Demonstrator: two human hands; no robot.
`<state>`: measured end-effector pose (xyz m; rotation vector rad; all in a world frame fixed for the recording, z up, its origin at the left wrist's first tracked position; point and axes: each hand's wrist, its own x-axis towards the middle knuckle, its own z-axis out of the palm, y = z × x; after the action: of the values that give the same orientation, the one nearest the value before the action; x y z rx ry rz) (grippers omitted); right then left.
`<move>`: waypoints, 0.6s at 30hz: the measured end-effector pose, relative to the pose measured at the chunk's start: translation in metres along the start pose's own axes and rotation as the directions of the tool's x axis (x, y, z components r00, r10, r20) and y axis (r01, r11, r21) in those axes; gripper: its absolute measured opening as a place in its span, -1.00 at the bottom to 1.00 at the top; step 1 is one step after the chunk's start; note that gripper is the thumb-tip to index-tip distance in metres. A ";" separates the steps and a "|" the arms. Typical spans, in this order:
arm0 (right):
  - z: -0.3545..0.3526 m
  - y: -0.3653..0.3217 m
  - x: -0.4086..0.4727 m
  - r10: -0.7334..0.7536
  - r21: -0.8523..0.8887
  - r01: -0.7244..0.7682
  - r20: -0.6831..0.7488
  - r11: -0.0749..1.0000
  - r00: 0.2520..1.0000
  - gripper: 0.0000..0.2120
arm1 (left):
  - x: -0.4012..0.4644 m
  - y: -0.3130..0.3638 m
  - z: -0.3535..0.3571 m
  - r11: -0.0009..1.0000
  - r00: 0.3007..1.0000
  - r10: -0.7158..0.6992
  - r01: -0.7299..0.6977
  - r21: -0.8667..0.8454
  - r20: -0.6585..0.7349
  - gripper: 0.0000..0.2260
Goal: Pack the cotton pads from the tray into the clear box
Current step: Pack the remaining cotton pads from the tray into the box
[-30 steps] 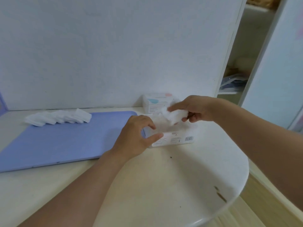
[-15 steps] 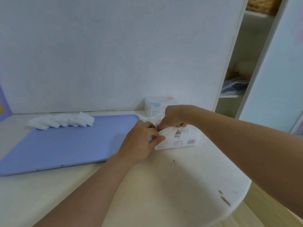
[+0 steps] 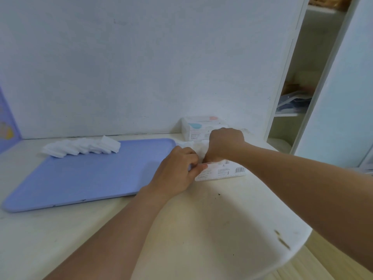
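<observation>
A blue tray lies on the white table, with a row of white cotton pads at its far left edge. The clear box, with a label and barcode on its front, stands just right of the tray. My left hand grips the box's near left corner. My right hand reaches down into the box from above, fingers curled on white cotton pads that show between the two hands. The fingertips and the inside of the box are hidden.
A second white packet with blue and pink marks stands against the wall behind the box. The table's rounded edge curves at the right. An open shelf unit stands beyond it. A purple panel is at far left.
My right hand carried a bunch of pads down from above the box into it. My left hand closed in on the box's corner. The view shifted slightly.
</observation>
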<state>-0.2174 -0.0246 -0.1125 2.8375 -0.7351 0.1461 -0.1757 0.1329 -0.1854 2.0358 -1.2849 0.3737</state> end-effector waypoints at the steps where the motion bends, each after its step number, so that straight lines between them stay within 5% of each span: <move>1: 0.004 0.000 0.000 0.013 0.026 -0.012 -0.040 1.000 0.999 -0.63 | 0.000 0.000 0.000 1.000 1.000 -0.005 0.005 -0.009 -0.003 -0.66; 3: 0.011 0.000 0.001 0.060 0.100 -0.056 -0.034 0.993 0.998 -0.40 | -0.001 0.000 0.001 1.000 1.000 -0.007 0.007 -0.022 -0.014 -0.65; 5: 0.014 0.002 0.002 0.139 0.189 -0.156 0.099 0.969 0.985 -0.04 | -0.001 0.000 0.001 0.999 1.000 0.004 -0.005 -0.032 -0.024 -0.64; 7: 0.019 0.005 0.007 0.190 0.257 -0.256 0.257 0.932 0.948 0.11 | -0.002 0.001 0.002 0.999 0.999 0.016 -0.018 -0.033 -0.033 -0.63; 15: 0.028 0.008 0.012 0.188 0.283 -0.281 0.316 0.917 0.930 -0.20 | -0.002 -0.003 0.006 0.999 0.999 0.021 -0.022 -0.027 -0.042 -0.64; 18: 0.029 0.014 0.008 0.131 0.350 -0.242 0.314 0.905 0.940 -0.17 | -0.004 -0.006 0.009 0.999 0.999 0.024 -0.026 -0.040 -0.034 -0.66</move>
<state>-0.2165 -0.0467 -0.1370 3.1938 -1.1605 -0.1063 -0.1730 0.1313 -0.1961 1.9733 -1.2887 0.3881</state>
